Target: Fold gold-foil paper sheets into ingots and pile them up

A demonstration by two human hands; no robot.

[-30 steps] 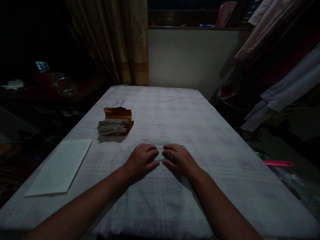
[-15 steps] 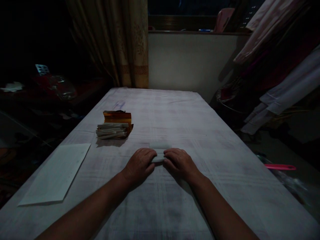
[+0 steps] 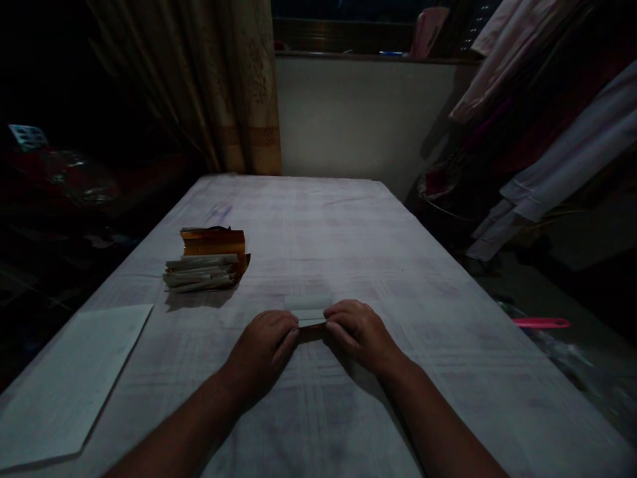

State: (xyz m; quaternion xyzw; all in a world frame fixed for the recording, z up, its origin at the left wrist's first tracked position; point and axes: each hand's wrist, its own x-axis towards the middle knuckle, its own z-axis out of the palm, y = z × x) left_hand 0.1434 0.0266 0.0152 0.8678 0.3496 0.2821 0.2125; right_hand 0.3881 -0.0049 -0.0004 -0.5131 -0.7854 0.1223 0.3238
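Since half a second ago, the small paper's near edge has been changing: the pale rounded flap that was showing there is giving way to a straighter edge with dark shadow below it. The camera is also turning slightly right, so everything on the table is sitting further left in view.

The left hand point(image 3: 261, 345) is pinching the left end of the small paper point(image 3: 308, 315) between thumb and fingers, and the fingers are pressing together. The right hand point(image 3: 361, 335) is pinching the right end in the same way, its thumb lying below its bent fingers. The small paper is spanning the gap between the hands, at the near middle of the table, with a crease line running left to right; its far part is lying on the pale checked tablecloth point(image 3: 348, 259).

Further left and farther away, a bundle of papers point(image 3: 202, 273) is resting on the cloth, with a shiny brown wrapper point(image 3: 215, 243) standing open behind it. At the near left, a large white sheet point(image 3: 74, 382) is lying flat. Beyond the table's far end, a patterned curtain point(image 3: 239, 86) is hanging on the left, and a pink jug point(image 3: 426, 32) is standing on the sill point(image 3: 348, 57). On the right, clothes point(image 3: 572, 153) are hanging, and a pink handle point(image 3: 541, 323) is showing just past the table's right edge.
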